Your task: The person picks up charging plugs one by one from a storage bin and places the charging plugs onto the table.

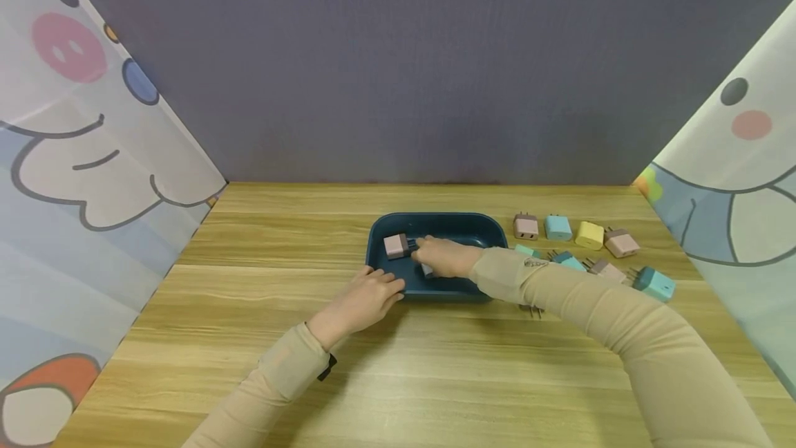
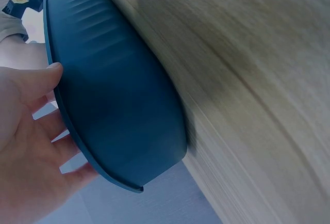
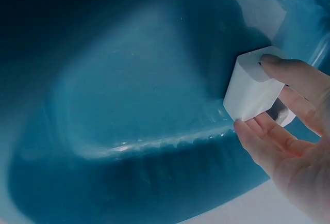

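Note:
A dark blue tray (image 1: 479, 220) stands on the wooden table, its outer wall (image 2: 113, 90) filling much of the left wrist view. My left hand (image 1: 367, 296) grips its near left corner, thumb (image 2: 44, 82) at the rim and fingers on the other side. Inside the tray, my right hand (image 1: 444, 256) pinches a white charger plug (image 3: 252, 92) between thumb and fingers, low over the tray floor. Left of that hand lies a pink and brown charger plug (image 1: 394, 246), prongs pointing right. In the head view the white plug is mostly hidden by my right hand.
Right of the tray lie several more charger plugs, among them a pink one (image 1: 525, 227), a light blue one (image 1: 558, 228), a yellow one (image 1: 589, 235) and a teal one (image 1: 655, 284). My right forearm covers part of them. A grey wall (image 1: 398, 88) closes the table's back.

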Tool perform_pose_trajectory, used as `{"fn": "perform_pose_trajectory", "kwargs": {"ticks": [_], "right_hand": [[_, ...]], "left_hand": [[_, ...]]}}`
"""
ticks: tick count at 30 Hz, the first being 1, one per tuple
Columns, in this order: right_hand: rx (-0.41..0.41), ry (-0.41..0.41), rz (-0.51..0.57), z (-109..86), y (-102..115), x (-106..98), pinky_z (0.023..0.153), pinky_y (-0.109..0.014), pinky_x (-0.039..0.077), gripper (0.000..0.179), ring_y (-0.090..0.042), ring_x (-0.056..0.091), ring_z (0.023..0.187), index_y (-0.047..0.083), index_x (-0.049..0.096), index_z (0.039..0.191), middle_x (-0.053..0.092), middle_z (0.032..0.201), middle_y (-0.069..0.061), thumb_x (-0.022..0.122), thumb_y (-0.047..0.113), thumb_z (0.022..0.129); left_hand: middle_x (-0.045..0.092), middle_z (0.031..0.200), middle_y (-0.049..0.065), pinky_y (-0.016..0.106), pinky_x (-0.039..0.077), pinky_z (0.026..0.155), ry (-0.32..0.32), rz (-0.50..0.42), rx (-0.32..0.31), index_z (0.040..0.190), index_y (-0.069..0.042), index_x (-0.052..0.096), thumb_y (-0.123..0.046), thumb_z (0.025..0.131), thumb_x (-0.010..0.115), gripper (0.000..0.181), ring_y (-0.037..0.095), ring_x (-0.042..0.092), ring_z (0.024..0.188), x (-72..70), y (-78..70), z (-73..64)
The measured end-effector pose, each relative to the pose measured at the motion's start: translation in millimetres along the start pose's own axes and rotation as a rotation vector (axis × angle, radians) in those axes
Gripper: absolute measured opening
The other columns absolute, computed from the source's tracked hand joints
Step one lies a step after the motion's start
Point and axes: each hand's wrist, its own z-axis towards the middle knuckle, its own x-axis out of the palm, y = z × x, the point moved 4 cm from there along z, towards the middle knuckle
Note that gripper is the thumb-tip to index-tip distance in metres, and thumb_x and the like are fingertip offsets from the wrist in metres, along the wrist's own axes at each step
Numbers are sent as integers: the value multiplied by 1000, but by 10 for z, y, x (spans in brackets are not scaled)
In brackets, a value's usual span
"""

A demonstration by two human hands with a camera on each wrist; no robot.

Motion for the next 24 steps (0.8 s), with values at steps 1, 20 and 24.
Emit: {"fn": "perform_pose_trajectory", "kwargs": {"ticks": [1, 20, 24], "right_hand": [[0, 2, -3, -2, 1, 1, 94, -43, 34, 38, -38, 38, 120, 6, 56, 117, 40, 131, -21, 64, 6, 80], [-28, -57, -24, -90, 0, -192, 87, -36, 42, 35, -30, 51, 106, 5, 60, 111, 53, 114, -15, 68, 9, 77], [-24, -53, -14, -120, -11, -228, 87, -36, 42, 35, -31, 50, 107, 5, 60, 111, 53, 116, -17, 68, 8, 77]], "left_hand": [[61, 85, -2, 27, 30, 64, -1, 2, 1, 94, -16, 60, -24, 90, 53, 11, 13, 52, 72, 4, -1, 2], [61, 81, -3, 27, 29, 63, -20, 20, 13, 91, -16, 59, -23, 88, 55, 8, 13, 51, 69, 14, -12, 13], [60, 80, -3, 26, 29, 63, -24, 27, 17, 90, -17, 59, -23, 88, 55, 7, 13, 51, 69, 16, -12, 15]]}}
